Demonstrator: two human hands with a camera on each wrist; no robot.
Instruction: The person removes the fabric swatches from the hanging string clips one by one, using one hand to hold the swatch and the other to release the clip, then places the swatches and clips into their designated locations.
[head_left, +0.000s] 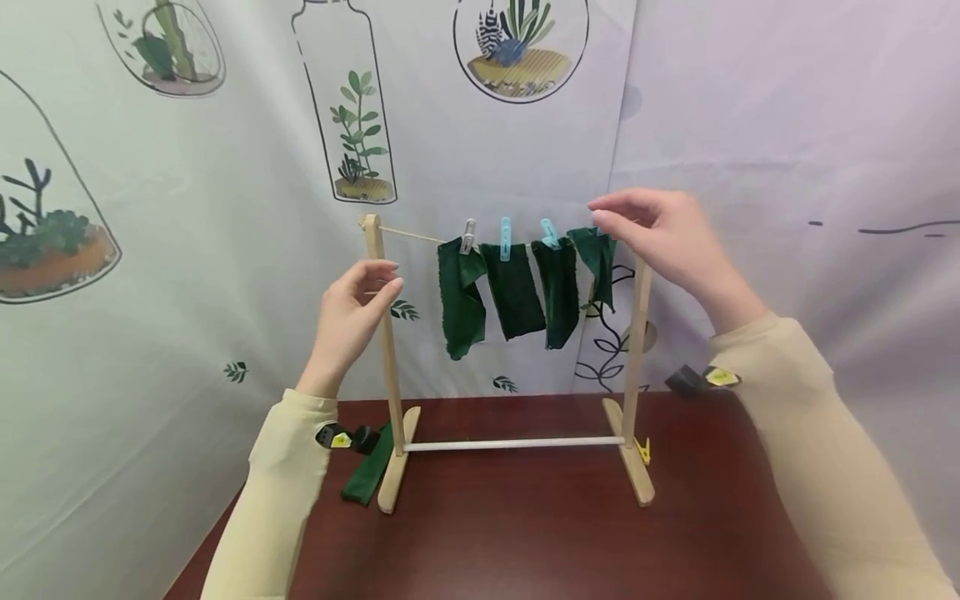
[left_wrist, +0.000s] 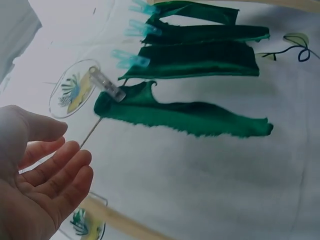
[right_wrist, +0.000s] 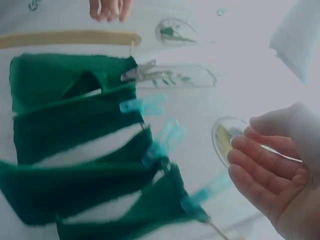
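I had my left hand (head_left: 355, 312) and right hand (head_left: 665, 237) apart, relaxed and empty; four green cloths (head_left: 513, 292) hung along the string (head_left: 412, 234), clothespins (head_left: 506, 239) pinching their tops, presumably so none slipped off.

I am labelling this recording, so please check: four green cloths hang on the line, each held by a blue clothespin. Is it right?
Not entirely: the left wrist view shows the clothespin nearest the left hand is clear, not blue. Four green cloths do hang on the line; the other three clothespins are blue.

Cloths (head_left: 513, 292) block — passage beneath, seemingly.
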